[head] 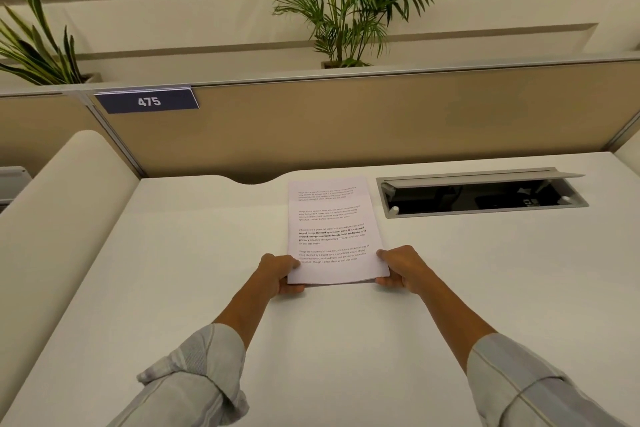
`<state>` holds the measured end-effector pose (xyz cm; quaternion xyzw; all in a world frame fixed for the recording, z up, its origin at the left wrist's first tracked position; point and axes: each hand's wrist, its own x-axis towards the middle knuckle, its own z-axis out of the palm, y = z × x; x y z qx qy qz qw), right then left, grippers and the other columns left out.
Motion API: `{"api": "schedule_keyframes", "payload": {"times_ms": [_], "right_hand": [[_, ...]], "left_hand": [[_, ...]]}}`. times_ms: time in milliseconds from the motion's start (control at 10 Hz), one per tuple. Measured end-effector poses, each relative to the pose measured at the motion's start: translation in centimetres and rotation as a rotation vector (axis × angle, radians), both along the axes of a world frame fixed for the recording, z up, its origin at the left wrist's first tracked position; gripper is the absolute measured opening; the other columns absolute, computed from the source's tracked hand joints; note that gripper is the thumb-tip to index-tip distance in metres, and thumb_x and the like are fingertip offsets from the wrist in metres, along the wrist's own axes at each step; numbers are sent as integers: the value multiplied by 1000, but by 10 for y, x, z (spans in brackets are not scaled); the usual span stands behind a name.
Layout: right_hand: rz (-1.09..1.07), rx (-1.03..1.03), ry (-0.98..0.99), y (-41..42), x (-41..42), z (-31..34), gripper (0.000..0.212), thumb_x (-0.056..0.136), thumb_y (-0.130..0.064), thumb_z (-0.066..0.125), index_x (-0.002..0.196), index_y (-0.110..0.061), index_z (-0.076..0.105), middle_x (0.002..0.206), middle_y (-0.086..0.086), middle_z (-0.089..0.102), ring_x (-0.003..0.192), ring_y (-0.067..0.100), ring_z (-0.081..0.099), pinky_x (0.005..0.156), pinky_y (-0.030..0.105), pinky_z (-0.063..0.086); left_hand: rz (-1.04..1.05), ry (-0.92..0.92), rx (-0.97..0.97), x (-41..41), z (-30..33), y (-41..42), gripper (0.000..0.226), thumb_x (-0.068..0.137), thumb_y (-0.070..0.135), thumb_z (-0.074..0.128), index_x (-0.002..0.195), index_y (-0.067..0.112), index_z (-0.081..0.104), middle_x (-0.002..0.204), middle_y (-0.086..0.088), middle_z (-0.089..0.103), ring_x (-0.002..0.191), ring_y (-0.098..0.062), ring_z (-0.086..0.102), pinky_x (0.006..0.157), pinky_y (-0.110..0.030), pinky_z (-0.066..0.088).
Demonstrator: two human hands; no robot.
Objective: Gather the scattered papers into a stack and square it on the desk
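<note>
A stack of white printed papers (330, 222) lies in the middle of the white desk (194, 288), its long side running away from me. The sheets look aligned, with only a thin edge of lower sheets showing at the near end. My left hand (281, 270) grips the near left corner, thumb on top and fingers underneath. My right hand (401, 265) holds the near right corner in the same way. The near edge of the stack is slightly raised off the desk between both hands.
An open cable tray (481, 196) with a raised grey lid is sunk into the desk to the right of the stack. A tan partition (346, 125) with a blue "475" label (147, 101) closes the back. A white side panel (59, 204) borders the left.
</note>
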<state>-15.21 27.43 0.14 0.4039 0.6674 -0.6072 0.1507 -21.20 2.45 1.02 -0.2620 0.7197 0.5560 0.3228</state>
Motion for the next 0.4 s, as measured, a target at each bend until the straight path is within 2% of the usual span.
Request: {"api": "schedule_keyframes", "payload": {"times_ms": [100,200,300,400], "right_hand": [[27,46,-16,2,3,4,32,93,-22,64,114,1,58,109,19,69,79,40,75,76,48,62],[48,104,-35,3,7,9,33,91,-24,66,111,1,58,103,18,70,70,36,74,72,45,63],[57,143,-62,3,10,13,34,89,-25,69,107,4,60,90,19,73,64,33,74,62,40,64],[115,214,-126,5,18,21,36,87,-27,72,103,3,64,86,16,75,63,28,75,59,37,64]], "left_hand": [[-11,14,-22,1,-1,-3,46,87,0,66,127,-9,45,123,-28,60,87,-45,71,45,-44,60],[-14,29,-28,4,0,-4,45,86,1,66,125,-9,45,117,-30,63,73,-42,71,43,-42,60],[-18,36,-79,5,1,-5,44,83,5,71,118,-8,48,105,-30,68,62,-39,70,49,-42,61],[-22,76,-204,8,8,-12,41,79,11,75,110,-9,56,90,-26,70,60,-36,69,56,-43,62]]}}
